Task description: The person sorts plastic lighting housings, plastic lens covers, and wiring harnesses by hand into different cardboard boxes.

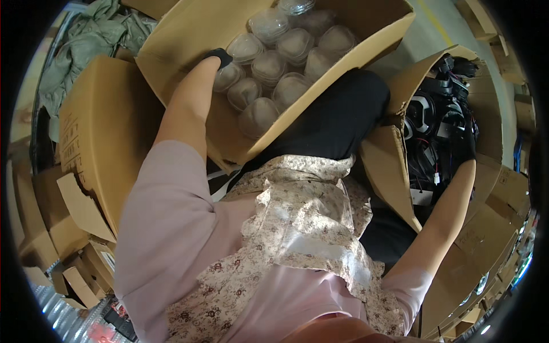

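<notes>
Flowered apron (297, 223) and pale pink shirt (171, 211) lie nearest the camera, with black trousers (326, 123) reaching away beyond them. Both forearms stretch outward, each into an open cardboard box.

On the left, the left hand (218, 56), in a dark glove, sits inside the tub box (177, 48), just beside the left edge of the see-through plastic tubs (269, 67). Its fingers are mostly hidden, so whether they are apart or closed on a tub cannot be told. On the right, the right hand (463, 146), also dark-gloved, is down among the black gadgets (426, 114) in the second box (389, 160); it blends into them, and its grip cannot be told either.

The tubs crowd the middle and right of their box, leaving a strip of bare cardboard along its far left. The box's near right wall runs close along the raised leg, which lies between the two boxes. The second box's walls stand around the right hand on the far and right sides. Farther off, between the boxes, grey floor (420, 34) shows. A tall brown carton (106, 137) stands close by the left upper arm.
</notes>
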`<action>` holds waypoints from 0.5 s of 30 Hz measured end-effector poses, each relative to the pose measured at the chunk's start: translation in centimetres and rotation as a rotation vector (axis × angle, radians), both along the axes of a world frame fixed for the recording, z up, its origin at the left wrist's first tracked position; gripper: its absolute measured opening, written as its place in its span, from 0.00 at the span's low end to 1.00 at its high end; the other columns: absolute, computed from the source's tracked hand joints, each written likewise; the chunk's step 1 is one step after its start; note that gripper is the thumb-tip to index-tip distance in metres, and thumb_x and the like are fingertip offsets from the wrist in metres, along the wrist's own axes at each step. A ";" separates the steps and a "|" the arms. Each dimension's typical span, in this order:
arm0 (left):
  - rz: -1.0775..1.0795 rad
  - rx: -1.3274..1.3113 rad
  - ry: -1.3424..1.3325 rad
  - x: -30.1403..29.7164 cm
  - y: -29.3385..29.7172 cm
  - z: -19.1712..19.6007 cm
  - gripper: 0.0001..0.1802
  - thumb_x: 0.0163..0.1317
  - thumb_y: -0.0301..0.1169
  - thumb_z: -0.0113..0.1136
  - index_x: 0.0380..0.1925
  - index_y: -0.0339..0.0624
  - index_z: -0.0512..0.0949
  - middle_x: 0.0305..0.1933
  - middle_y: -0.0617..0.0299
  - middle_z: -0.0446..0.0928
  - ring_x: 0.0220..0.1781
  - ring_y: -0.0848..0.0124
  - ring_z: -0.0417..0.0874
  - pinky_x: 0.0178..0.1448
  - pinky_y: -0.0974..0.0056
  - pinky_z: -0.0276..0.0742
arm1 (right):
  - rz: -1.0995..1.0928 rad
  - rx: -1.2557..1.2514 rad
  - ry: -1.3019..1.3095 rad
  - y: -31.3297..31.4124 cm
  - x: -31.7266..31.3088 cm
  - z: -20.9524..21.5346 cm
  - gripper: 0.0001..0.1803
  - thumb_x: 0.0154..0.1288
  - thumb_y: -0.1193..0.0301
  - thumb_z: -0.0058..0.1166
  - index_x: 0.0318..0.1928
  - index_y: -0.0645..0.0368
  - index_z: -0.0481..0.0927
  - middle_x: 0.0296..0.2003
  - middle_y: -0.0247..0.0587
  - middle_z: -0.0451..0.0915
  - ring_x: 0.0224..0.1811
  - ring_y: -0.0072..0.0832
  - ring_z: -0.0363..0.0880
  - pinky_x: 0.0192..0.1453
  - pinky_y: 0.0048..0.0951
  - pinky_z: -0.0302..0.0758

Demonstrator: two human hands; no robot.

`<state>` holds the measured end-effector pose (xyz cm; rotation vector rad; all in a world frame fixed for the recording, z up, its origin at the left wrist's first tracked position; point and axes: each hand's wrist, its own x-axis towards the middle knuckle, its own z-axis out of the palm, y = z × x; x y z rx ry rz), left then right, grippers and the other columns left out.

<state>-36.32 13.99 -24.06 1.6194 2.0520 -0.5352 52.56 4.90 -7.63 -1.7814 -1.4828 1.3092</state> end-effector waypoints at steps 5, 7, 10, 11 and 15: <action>-0.220 0.198 0.158 -5.2 -3.0 -6.3 0.29 0.62 0.52 0.49 0.55 0.45 0.78 0.62 0.49 0.73 0.65 0.55 0.73 0.68 0.54 0.67 | -0.070 0.282 -0.226 -5.7 -11.4 3.1 0.37 0.66 0.75 0.54 0.72 0.61 0.52 0.58 0.45 0.68 0.54 0.29 0.72 0.60 0.28 0.70; -0.222 -0.063 -0.080 3.4 -0.8 -8.3 0.31 0.63 0.53 0.48 0.57 0.43 0.75 0.63 0.49 0.72 0.64 0.57 0.74 0.66 0.56 0.68 | -0.029 0.337 -0.480 -9.8 -10.7 4.4 0.38 0.66 0.74 0.54 0.72 0.62 0.50 0.58 0.45 0.68 0.53 0.28 0.73 0.59 0.26 0.71; -0.165 -0.180 -0.446 8.3 -0.6 -7.3 0.38 0.61 0.62 0.48 0.56 0.39 0.75 0.61 0.49 0.73 0.60 0.60 0.76 0.63 0.58 0.69 | -0.043 0.496 -0.727 -14.2 -18.7 7.1 0.28 0.61 0.79 0.55 0.62 0.59 0.66 0.54 0.47 0.72 0.52 0.35 0.73 0.51 0.33 0.74; -0.267 -0.051 -0.541 8.6 -1.1 -7.1 0.40 0.61 0.64 0.48 0.55 0.38 0.76 0.60 0.49 0.75 0.58 0.60 0.77 0.61 0.58 0.69 | -0.253 0.201 -0.368 -15.0 -18.2 6.2 0.32 0.60 0.78 0.56 0.65 0.62 0.63 0.51 0.47 0.74 0.49 0.34 0.76 0.50 0.31 0.74; -0.181 -0.083 -0.499 18.6 -1.7 -3.7 0.40 0.61 0.64 0.48 0.55 0.38 0.76 0.59 0.48 0.75 0.58 0.59 0.77 0.61 0.56 0.69 | -0.043 0.002 -0.416 -20.9 -19.3 8.9 0.35 0.54 0.78 0.53 0.66 0.63 0.66 0.45 0.53 0.79 0.43 0.42 0.80 0.46 0.34 0.74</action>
